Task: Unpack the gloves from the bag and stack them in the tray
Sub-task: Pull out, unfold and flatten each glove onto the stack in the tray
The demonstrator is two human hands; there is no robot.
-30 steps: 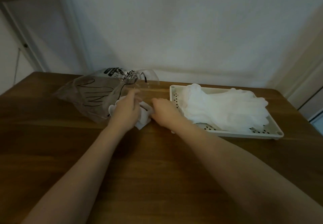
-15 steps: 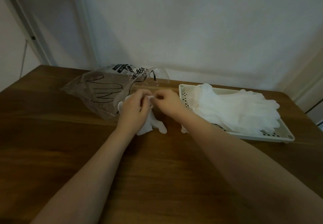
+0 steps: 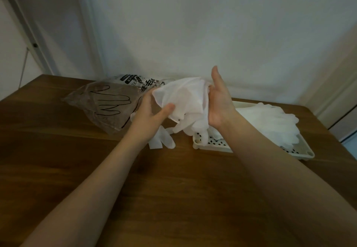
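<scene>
We are holding one white glove [image 3: 183,100] up in the air with our two hands. Our left hand [image 3: 152,111] is pinching its near edge with the thumb on top, and our right hand [image 3: 218,102] is gripping its other side, with the fingers of the glove hanging down above the near left corner of the tray [image 3: 210,146]. One white tray is sitting on the brown worktop [image 3: 173,189], and a pile of white gloves [image 3: 270,121] is lying in it; we cannot count them. One more glove [image 3: 164,140] is lying flat on the worktop under our left wrist. One clear bag [image 3: 108,104] is lying behind it to the left.
</scene>
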